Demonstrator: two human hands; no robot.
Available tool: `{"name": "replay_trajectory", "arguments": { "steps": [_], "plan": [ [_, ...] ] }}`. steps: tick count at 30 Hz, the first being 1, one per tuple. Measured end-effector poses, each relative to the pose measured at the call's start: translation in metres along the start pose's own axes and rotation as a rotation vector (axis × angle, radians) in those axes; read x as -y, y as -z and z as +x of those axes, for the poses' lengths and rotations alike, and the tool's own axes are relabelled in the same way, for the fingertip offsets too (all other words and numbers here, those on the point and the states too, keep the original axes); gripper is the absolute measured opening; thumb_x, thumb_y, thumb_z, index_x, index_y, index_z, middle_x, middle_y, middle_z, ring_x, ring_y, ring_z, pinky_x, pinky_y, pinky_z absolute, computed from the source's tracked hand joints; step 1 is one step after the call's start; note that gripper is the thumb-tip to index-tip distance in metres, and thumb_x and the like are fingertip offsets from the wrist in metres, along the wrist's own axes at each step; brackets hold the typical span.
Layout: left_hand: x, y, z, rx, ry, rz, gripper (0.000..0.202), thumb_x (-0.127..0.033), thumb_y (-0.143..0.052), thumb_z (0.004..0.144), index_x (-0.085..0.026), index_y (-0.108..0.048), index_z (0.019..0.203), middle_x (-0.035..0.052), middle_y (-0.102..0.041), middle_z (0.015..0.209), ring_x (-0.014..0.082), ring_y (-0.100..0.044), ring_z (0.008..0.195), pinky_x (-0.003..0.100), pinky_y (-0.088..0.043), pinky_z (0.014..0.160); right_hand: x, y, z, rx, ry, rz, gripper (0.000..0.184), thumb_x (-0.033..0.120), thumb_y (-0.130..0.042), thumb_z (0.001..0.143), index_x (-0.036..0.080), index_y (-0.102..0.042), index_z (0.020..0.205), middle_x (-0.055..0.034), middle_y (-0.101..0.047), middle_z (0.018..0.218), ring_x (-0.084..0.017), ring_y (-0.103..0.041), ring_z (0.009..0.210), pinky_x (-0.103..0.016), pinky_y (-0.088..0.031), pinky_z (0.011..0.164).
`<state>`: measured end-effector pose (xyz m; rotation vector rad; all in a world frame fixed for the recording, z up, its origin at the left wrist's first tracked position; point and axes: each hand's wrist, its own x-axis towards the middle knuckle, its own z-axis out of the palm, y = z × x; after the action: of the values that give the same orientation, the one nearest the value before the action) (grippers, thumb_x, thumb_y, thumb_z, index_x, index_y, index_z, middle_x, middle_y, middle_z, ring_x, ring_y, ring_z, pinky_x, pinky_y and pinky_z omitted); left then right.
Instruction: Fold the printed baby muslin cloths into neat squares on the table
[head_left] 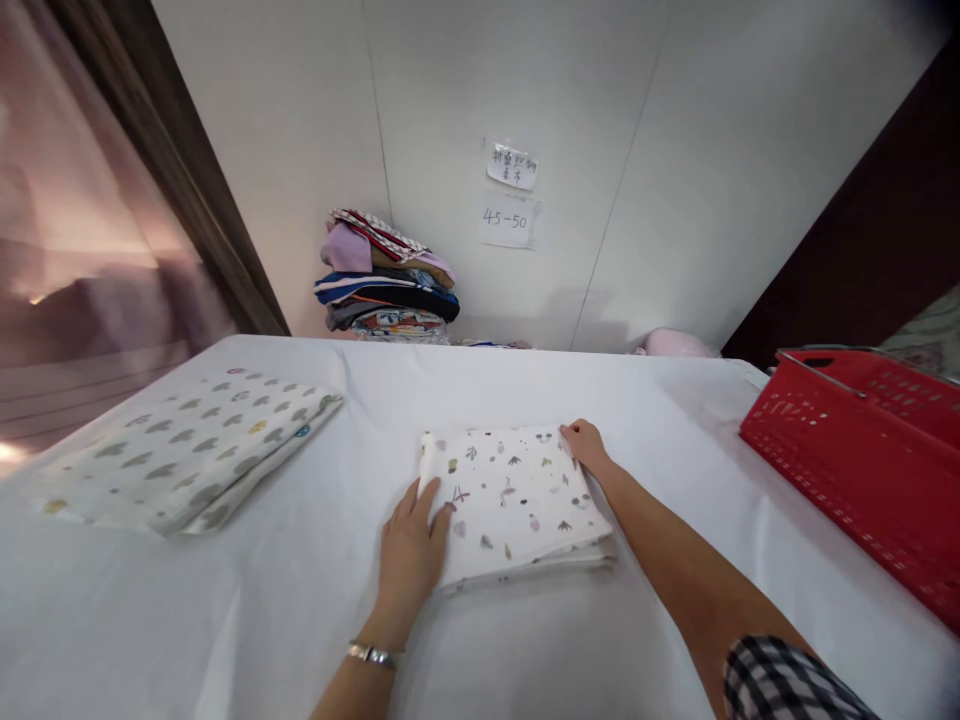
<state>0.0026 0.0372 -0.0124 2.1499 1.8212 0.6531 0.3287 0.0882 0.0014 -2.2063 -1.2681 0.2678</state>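
A folded white cloth with small coloured prints [517,495] lies on the white-covered table [525,640] in front of me. My left hand [411,550] rests on its near left corner with the fingers stretched out flat. A bracelet is on that wrist. My right hand [585,445] touches the cloth's far right corner, fingers curled down onto the edge; whether it pinches the fabric is unclear.
A second folded cloth with grey cloud prints [187,450] lies at the left. A red plastic basket [862,460] stands at the right edge. A stack of folded clothes [386,280] sits against the back wall, under two paper notes [510,195].
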Motion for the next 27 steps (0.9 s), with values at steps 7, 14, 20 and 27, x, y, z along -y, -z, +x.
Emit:
{"name": "replay_trajectory", "arguments": {
  "steps": [7, 14, 20, 27],
  "plan": [
    [-0.004, 0.002, 0.001, 0.035, 0.021, 0.018, 0.044, -0.035, -0.042, 0.087, -0.021, -0.05, 0.128, 0.0122, -0.044, 0.136, 0.0256, -0.039, 0.127, 0.042, -0.035, 0.101, 0.001, 0.005, -0.005, 0.092, 0.037, 0.033, 0.028, 0.041, -0.05, 0.076, 0.02, -0.045, 0.058, 0.0019, -0.051, 0.058, -0.013, -0.049, 0.058, -0.023, -0.031, 0.053],
    [-0.001, 0.0, 0.001, 0.011, 0.004, 0.016, 0.044, -0.036, -0.042, 0.087, -0.02, -0.05, 0.127, 0.0125, -0.045, 0.135, 0.0257, -0.041, 0.125, 0.041, -0.036, 0.1, -0.002, 0.006, -0.031, 0.09, 0.09, -0.003, 0.03, 0.037, -0.054, 0.072, 0.02, -0.037, 0.054, 0.0011, -0.047, 0.065, -0.013, -0.044, 0.064, -0.023, -0.026, 0.055],
    [-0.002, 0.002, 0.002, 0.029, 0.011, 0.01, 0.043, -0.036, -0.043, 0.087, -0.022, -0.051, 0.127, 0.0117, -0.044, 0.136, 0.0255, -0.04, 0.126, 0.042, -0.035, 0.101, -0.01, 0.009, -0.048, 0.117, 0.056, 0.008, 0.033, 0.04, -0.042, 0.079, 0.022, -0.029, 0.055, 0.0042, -0.034, 0.052, -0.012, -0.037, 0.051, -0.025, -0.024, 0.05],
    [-0.002, 0.001, 0.002, 0.027, -0.005, -0.003, 0.044, -0.036, -0.043, 0.087, -0.02, -0.05, 0.127, 0.0134, -0.046, 0.134, 0.026, -0.04, 0.126, 0.042, -0.035, 0.101, -0.018, 0.018, -0.075, 0.11, 0.079, 0.007, 0.029, 0.043, -0.046, 0.077, 0.021, -0.04, 0.06, 0.0023, -0.047, 0.059, -0.013, -0.044, 0.058, -0.024, -0.029, 0.054]
  ]
}}
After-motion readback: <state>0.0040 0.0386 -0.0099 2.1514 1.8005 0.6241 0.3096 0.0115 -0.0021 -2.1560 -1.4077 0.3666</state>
